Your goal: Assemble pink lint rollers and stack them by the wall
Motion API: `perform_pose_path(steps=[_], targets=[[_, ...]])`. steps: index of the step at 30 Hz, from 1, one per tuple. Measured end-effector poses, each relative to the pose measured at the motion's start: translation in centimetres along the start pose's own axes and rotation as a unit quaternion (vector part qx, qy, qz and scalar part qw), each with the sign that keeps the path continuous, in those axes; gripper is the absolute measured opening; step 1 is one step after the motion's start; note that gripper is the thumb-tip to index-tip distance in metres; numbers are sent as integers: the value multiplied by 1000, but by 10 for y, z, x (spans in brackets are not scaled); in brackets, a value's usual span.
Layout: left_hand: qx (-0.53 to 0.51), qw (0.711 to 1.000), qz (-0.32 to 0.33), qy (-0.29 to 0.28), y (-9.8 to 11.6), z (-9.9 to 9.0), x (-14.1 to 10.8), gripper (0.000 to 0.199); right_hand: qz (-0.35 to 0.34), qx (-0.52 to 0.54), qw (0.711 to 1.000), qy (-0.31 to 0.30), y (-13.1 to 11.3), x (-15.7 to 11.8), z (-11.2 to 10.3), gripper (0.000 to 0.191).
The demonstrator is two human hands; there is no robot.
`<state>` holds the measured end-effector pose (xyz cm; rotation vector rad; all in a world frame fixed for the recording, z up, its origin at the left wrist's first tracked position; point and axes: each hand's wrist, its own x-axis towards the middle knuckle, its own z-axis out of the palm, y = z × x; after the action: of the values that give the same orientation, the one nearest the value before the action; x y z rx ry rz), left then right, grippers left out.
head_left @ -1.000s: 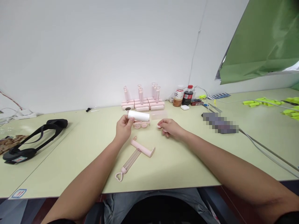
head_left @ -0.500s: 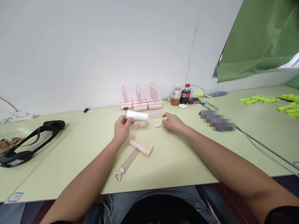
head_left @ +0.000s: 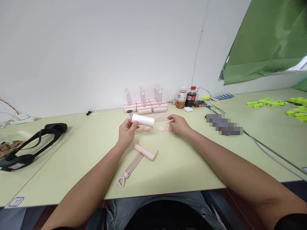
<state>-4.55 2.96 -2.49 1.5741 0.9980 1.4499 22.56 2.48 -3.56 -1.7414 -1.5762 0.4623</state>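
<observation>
The left hand [head_left: 126, 131] holds the white roll [head_left: 144, 120] by one end, between both hands; it is probably light, rather stiff — better gripped at the ends; the right hand [head_left: 178, 124], fingers loosely parted, is beside two pink discs [head_left: 161, 129].

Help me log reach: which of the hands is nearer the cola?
Right. The right hand is in front of the cola and a little to its left; the left hand is farther to the left, holding the white roll.
</observation>
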Motion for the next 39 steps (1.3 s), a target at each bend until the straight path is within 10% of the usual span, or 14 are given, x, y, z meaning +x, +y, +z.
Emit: perform_pose_path(steps=[6,15,24,39], targets=[[-8,999,-44,-24,9,6,-7,40,-198,182,958,-99,-25,-29,10,58],[7,985,-35,-171,8,12,-13,49,-171,337,925,-28,-46,-31,7,41],[193,924,38,-328,16,4,-22,23,-54,97,960,257,-12,55,-60,37],[318,843,12,-434,38,-18,-13,29,22,-39,992,118,26,74,-19,51]])
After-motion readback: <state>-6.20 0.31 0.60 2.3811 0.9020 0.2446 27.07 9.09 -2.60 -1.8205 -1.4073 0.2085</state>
